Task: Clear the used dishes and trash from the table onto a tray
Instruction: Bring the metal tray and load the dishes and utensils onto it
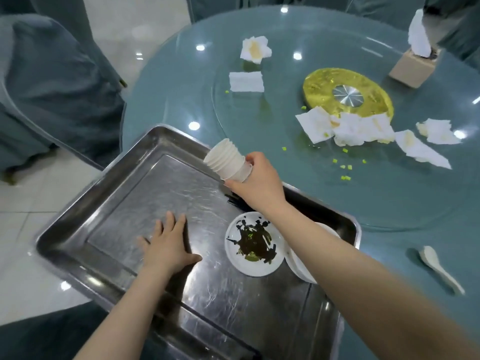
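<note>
Right hand grips stack of paper cups, tilted over far rim of metal tray. Left hand flat, fingers spread, pressing tray floor. Dirty plate on tray beside right forearm. Crumpled napkins, spoon on bench.

My left hand lies flat, palm down, fingers straight and a little spread, pointing toward 12 o'clock, thumb stuck out toward 3 o'clock. Its bare forearm runs back to about 7 o'clock and leaves the view at the bottom edge. My right hand is up toward 1 o'clock from the left one, well apart from it, fingers and thumb curled round a stack of paper cups tilted toward 10 o'clock. My right forearm stretches long and bare from 4 o'clock, wrist nearly straight
</note>
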`<state>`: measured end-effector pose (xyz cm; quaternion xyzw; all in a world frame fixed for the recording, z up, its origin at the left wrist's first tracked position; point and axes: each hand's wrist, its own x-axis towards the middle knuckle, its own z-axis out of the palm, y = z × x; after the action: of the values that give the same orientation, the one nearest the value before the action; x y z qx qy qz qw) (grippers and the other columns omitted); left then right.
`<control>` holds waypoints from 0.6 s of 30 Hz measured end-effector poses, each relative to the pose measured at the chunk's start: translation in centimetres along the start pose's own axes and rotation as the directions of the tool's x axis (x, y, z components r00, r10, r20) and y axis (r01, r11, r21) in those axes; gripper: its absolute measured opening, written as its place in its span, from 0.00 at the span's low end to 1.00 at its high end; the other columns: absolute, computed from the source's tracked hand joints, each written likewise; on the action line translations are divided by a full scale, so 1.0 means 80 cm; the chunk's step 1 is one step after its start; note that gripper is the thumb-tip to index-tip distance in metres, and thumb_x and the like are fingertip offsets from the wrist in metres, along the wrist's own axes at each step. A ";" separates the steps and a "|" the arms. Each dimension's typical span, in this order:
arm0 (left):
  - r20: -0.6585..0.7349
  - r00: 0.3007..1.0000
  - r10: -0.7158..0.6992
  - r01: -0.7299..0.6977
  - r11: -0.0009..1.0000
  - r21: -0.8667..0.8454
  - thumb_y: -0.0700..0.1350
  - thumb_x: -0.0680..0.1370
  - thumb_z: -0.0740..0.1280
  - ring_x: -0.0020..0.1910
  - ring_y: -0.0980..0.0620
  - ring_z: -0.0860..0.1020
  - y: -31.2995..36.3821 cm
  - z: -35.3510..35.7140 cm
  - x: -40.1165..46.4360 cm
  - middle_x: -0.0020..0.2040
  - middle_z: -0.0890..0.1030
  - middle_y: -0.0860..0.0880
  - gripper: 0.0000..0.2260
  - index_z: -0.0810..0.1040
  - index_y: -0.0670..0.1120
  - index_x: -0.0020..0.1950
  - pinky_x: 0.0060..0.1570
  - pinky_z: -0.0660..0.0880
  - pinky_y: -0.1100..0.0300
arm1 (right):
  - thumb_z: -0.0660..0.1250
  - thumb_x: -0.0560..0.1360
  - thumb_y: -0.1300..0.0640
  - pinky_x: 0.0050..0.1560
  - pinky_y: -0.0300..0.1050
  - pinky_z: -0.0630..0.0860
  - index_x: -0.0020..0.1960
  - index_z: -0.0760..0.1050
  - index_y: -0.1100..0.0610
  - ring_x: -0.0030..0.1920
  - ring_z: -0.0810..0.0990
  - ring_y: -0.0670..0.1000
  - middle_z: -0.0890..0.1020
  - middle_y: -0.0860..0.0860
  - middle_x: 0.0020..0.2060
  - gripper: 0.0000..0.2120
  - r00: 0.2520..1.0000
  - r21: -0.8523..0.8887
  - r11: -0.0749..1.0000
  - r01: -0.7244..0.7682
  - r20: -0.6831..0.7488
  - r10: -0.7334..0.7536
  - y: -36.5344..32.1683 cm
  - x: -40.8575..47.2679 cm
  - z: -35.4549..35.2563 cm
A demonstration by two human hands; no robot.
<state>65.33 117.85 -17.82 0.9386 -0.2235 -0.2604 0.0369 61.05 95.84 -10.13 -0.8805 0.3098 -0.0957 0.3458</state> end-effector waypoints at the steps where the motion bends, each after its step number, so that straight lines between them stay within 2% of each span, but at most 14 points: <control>1: -0.008 1.000 0.008 -0.008 1.000 0.010 0.65 0.64 0.73 0.77 0.44 0.46 0.000 -0.001 -0.001 0.79 0.43 0.51 0.52 0.45 0.55 0.77 0.69 0.48 0.31 | 0.72 0.62 0.40 0.49 0.50 0.74 0.59 0.68 0.51 0.52 0.76 0.53 0.77 0.48 0.54 0.30 0.999 -0.082 0.996 0.030 0.026 -0.028 -0.009 0.014 0.015; 3: -0.022 1.000 0.021 -0.021 1.000 0.022 0.65 0.64 0.73 0.77 0.45 0.47 0.000 -0.004 -0.003 0.78 0.46 0.51 0.51 0.46 0.55 0.77 0.68 0.50 0.31 | 0.72 0.63 0.40 0.49 0.50 0.72 0.58 0.69 0.51 0.53 0.76 0.54 0.77 0.49 0.53 0.29 0.995 -0.212 0.973 0.086 0.074 -0.072 -0.022 0.039 0.044; 6: -0.022 1.000 0.012 -0.012 0.999 0.040 0.64 0.64 0.73 0.76 0.46 0.49 0.003 -0.009 -0.006 0.77 0.47 0.51 0.50 0.48 0.55 0.77 0.68 0.50 0.32 | 0.71 0.66 0.40 0.53 0.51 0.70 0.61 0.70 0.53 0.57 0.74 0.55 0.75 0.52 0.56 0.29 0.988 -0.339 0.933 0.119 0.135 -0.077 -0.032 0.067 0.080; 9: -0.017 1.000 0.005 -0.004 0.998 0.056 0.64 0.65 0.72 0.76 0.45 0.48 0.004 -0.010 -0.006 0.78 0.46 0.51 0.50 0.46 0.54 0.77 0.69 0.50 0.32 | 0.70 0.69 0.40 0.55 0.51 0.68 0.64 0.70 0.54 0.59 0.71 0.56 0.73 0.54 0.58 0.29 0.988 -0.422 0.896 0.135 0.128 -0.089 -0.033 0.083 0.100; 15: -0.010 1.000 0.007 -0.007 1.000 0.007 0.63 0.65 0.73 0.77 0.44 0.48 0.004 -0.008 -0.003 0.78 0.46 0.51 0.50 0.47 0.54 0.77 0.69 0.50 0.34 | 0.69 0.70 0.37 0.56 0.49 0.69 0.66 0.68 0.53 0.59 0.70 0.55 0.72 0.53 0.59 0.31 0.980 -0.364 0.912 0.187 0.132 -0.149 -0.031 0.083 0.097; 18: 0.042 0.999 0.032 -0.028 0.994 -0.107 0.61 0.65 0.74 0.75 0.45 0.53 -0.001 -0.020 -0.001 0.77 0.52 0.50 0.46 0.53 0.54 0.76 0.69 0.57 0.35 | 0.68 0.72 0.42 0.58 0.49 0.69 0.67 0.69 0.52 0.60 0.70 0.55 0.72 0.52 0.59 0.27 0.977 -0.284 0.938 0.199 0.134 -0.166 -0.020 0.067 0.080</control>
<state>66.13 117.91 -16.43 0.9259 -0.2242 -0.2917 0.0858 68.51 96.94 -14.04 -0.9511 0.2184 -0.0320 0.2161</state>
